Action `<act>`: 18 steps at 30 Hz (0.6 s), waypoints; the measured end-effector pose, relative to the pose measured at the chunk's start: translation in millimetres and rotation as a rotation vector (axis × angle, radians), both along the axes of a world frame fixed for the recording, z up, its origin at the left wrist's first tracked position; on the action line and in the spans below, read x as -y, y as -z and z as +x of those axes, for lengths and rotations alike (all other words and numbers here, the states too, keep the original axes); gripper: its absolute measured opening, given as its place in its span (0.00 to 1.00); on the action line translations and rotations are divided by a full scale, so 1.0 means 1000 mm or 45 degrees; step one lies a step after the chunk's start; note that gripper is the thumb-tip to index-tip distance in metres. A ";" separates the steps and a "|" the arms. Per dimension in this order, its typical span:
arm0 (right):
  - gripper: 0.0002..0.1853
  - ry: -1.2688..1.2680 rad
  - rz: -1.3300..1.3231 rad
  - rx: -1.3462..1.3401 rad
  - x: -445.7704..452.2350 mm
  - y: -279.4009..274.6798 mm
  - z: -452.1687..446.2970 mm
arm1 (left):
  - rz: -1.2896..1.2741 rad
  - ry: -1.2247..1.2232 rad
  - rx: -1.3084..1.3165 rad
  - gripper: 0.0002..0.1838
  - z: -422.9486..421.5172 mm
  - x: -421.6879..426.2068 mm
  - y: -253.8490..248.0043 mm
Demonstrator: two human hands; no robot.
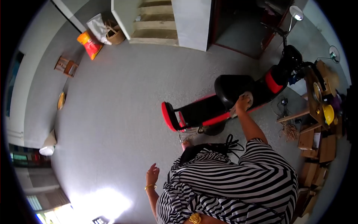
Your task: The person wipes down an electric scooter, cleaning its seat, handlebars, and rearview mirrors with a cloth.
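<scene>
A black and red electric scooter (199,110) stands on the grey floor in front of me, its front end toward the upper right. My right hand (243,103) is closed on a greyish rag (250,98) and presses it against the side of the black seat (233,87). Part of the rag is hidden under the fingers. Away from the scooter, at the lower left, my left hand (152,174) hangs in the air with loosely bent fingers and holds nothing. A yellow bracelet (150,186) circles that wrist.
At the right wall stands a wooden table (298,115) with a yellow helmet-like object (328,114) and several cardboard boxes (328,147) below. Steps (154,26) and a dark doorway (238,30) are at the back. A small wooden chair (67,66) is at the left wall.
</scene>
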State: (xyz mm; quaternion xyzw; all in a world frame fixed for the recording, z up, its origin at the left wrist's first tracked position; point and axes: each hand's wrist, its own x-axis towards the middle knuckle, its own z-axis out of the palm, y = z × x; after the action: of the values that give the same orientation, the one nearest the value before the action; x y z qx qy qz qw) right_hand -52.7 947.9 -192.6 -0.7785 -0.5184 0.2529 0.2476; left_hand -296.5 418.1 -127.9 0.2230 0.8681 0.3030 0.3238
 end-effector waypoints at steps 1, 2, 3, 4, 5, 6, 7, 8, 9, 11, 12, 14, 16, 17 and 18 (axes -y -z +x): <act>0.30 -0.111 -0.023 0.091 0.004 0.016 0.002 | -0.005 0.020 -0.031 0.20 -0.019 -0.003 -0.002; 0.28 -0.085 -0.003 0.141 0.026 -0.015 -0.013 | -0.010 0.038 -0.064 0.20 -0.038 -0.006 -0.003; 0.26 -0.061 0.013 0.193 0.051 -0.047 -0.031 | 0.022 0.030 -0.094 0.20 -0.054 -0.007 0.005; 0.26 -0.043 0.029 0.193 0.057 -0.047 -0.036 | 0.040 0.046 -0.095 0.20 -0.067 -0.009 0.007; 0.24 -0.260 0.163 0.452 0.060 -0.046 -0.041 | 0.036 0.076 -0.108 0.20 -0.078 -0.013 0.008; 0.22 -0.474 0.295 0.714 0.058 -0.047 -0.046 | 0.033 0.105 -0.124 0.20 -0.089 -0.021 0.007; 0.22 -0.452 0.315 0.711 0.054 -0.050 -0.052 | -0.155 0.163 -0.109 0.20 -0.097 -0.033 -0.003; 0.22 -0.561 0.325 0.727 0.046 -0.054 -0.060 | -0.038 0.188 -0.066 0.20 -0.106 -0.034 0.007; 0.21 -0.669 0.338 0.744 0.035 -0.058 -0.068 | -0.038 0.260 -0.053 0.20 -0.116 -0.038 0.015; 0.22 -0.580 0.267 0.736 0.013 -0.064 -0.076 | -0.069 0.391 0.016 0.21 -0.139 -0.047 0.030; 0.23 -0.522 0.164 0.732 0.004 -0.065 -0.079 | -0.106 0.450 0.074 0.22 -0.152 -0.052 0.037; 0.24 -0.348 0.160 0.706 -0.005 -0.061 -0.089 | -0.220 0.618 -0.011 0.23 -0.180 -0.066 0.039; 0.22 -0.105 0.073 0.665 0.004 -0.064 -0.106 | -0.240 0.641 0.031 0.24 -0.213 -0.074 0.043; 0.22 -0.074 0.087 0.649 0.006 -0.059 -0.113 | -0.217 0.666 0.036 0.24 -0.230 -0.077 0.046; 0.21 -0.021 0.026 0.710 0.008 -0.053 -0.117 | -0.196 0.690 0.044 0.24 -0.249 -0.080 0.050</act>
State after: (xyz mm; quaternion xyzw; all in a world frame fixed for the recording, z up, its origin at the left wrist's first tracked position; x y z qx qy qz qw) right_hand -169.5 940.3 -139.9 -0.8112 -0.5753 0.0257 0.1013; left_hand -545.1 498.1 -178.2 0.4165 0.7916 0.1422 0.4238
